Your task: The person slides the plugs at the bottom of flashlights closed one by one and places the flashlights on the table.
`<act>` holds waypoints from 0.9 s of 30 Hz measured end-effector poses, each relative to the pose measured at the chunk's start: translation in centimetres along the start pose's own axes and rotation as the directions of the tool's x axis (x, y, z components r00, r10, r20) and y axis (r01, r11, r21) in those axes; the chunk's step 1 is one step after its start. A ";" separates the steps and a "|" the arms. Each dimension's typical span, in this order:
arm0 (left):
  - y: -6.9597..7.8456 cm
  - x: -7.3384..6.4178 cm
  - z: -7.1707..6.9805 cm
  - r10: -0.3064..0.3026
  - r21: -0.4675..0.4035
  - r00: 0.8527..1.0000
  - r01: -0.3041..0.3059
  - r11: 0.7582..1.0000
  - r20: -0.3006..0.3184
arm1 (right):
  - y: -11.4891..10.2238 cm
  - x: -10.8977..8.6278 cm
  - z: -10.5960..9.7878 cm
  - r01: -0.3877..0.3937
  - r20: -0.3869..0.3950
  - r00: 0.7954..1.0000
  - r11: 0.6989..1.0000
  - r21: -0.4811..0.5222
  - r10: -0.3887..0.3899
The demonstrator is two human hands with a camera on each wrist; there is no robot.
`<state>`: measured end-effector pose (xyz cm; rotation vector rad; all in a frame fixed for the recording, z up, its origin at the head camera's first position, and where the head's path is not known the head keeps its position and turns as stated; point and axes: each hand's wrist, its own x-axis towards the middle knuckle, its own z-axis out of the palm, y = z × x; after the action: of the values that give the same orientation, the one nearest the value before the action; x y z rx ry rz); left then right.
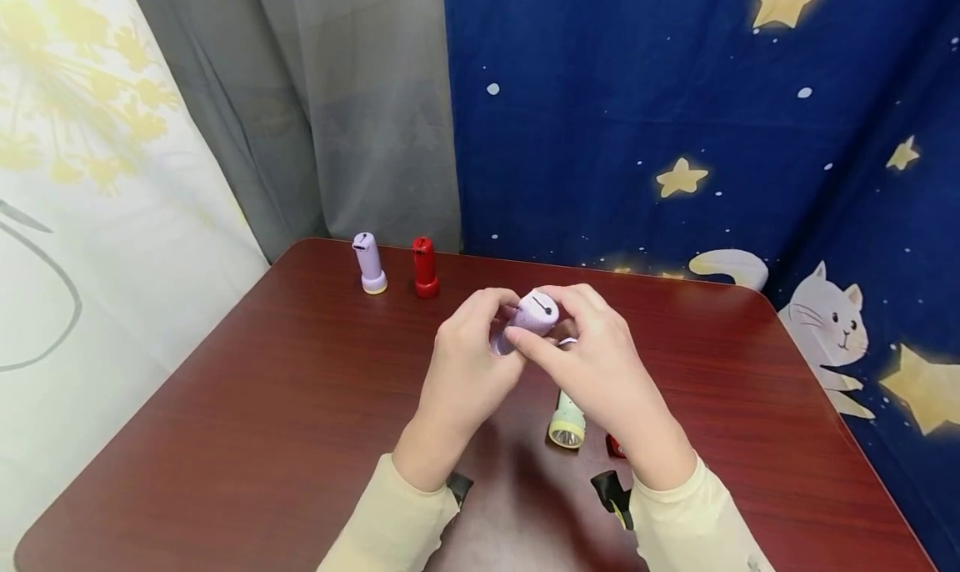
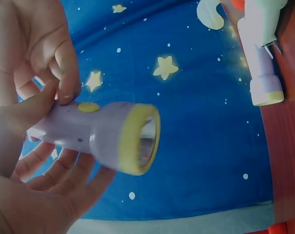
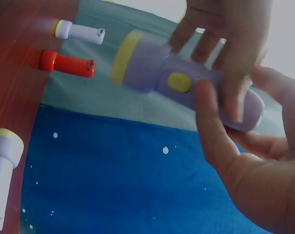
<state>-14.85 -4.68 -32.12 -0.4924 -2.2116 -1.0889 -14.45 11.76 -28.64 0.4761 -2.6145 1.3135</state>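
Note:
Both hands hold one lavender flashlight (image 1: 531, 315) above the table, its tail end facing up in the head view. My left hand (image 1: 472, 363) grips the body, thumb on top and fingers beneath in the left wrist view. At the tail end, my right hand (image 1: 596, 359) pinches it between thumb and fingers. The yellow-rimmed lens (image 2: 147, 141) points away from the palms, and a yellow button (image 3: 180, 82) shows on the side. Below the hands lies a pale green flashlight (image 1: 567, 422), partly covered by the right hand. Another lavender flashlight (image 2: 265, 83) lies beside it.
At the back left of the brown table (image 1: 300, 388), a lavender flashlight (image 1: 369, 263) and a red flashlight (image 1: 425, 268) stand lens down. Part of a red object (image 1: 615, 447) shows by the right wrist. Curtains (image 1: 570, 138) hang behind the table.

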 end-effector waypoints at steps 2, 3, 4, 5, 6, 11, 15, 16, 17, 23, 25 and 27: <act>0.1 0.0 0.1 -0.012 -0.020 1.000 0.012 1.000 0.020 | 0.0 0.0 0.0 0.021 -0.039 0.999 1.000 -0.019 -0.021; 0.1 0.1 0.1 -0.025 -0.048 0.999 0.026 0.998 0.035 | 0.0 0.0 -0.1 0.030 -0.050 0.998 0.999 -0.021 -0.031; 0.1 0.1 0.1 -0.043 -0.083 0.998 0.048 0.995 0.056 | 0.0 0.0 -0.1 0.036 -0.055 0.998 0.999 -0.019 -0.037; 0.1 0.2 0.0 -0.067 -0.120 0.994 0.076 0.990 0.081 | 0.0 0.0 -0.2 0.042 -0.056 0.997 0.999 -0.020 -0.044; 0.2 0.2 0.0 -0.087 -0.152 0.990 0.103 0.983 0.109 | 0.1 0.0 -0.3 0.044 -0.053 0.998 0.999 -0.019 -0.045; 0.2 0.4 -0.5 -0.117 -0.211 0.966 0.166 0.963 0.229 | 0.3 0.1 -0.7 0.069 -0.020 0.997 0.997 -0.046 -0.070; 0.1 0.4 -0.4 -0.055 -0.154 0.969 0.094 0.984 0.243 | 0.4 0.0 -0.9 0.109 0.025 0.994 0.992 -0.059 -0.107; 0.0 0.4 -0.3 -0.038 -0.139 0.970 0.073 0.988 0.240 | 0.4 0.0 -0.9 0.116 0.033 0.993 0.991 -0.060 -0.114; 0.0 0.4 -0.3 -0.020 -0.126 0.972 0.051 0.991 0.234 | 0.5 0.0 -0.9 0.122 0.037 0.992 0.991 -0.060 -0.120; -0.1 0.5 0.0 0.047 -0.078 0.980 -0.033 0.996 0.193 | 0.7 0.1 -1.1 0.152 0.020 0.988 0.987 -0.059 -0.151; -0.1 0.5 0.1 0.051 -0.067 0.981 -0.039 0.997 0.185 | 0.8 0.1 -1.2 0.153 0.016 0.988 0.987 -0.052 -0.152; -0.1 0.5 0.1 0.045 -0.061 0.982 -0.034 0.998 0.183 | 0.9 0.1 -1.2 0.144 0.017 0.990 0.988 -0.048 -0.143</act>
<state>-15.37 -4.64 -31.89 -0.6843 -2.3234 -1.1286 -14.88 13.20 -28.57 0.6535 -2.5620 1.2030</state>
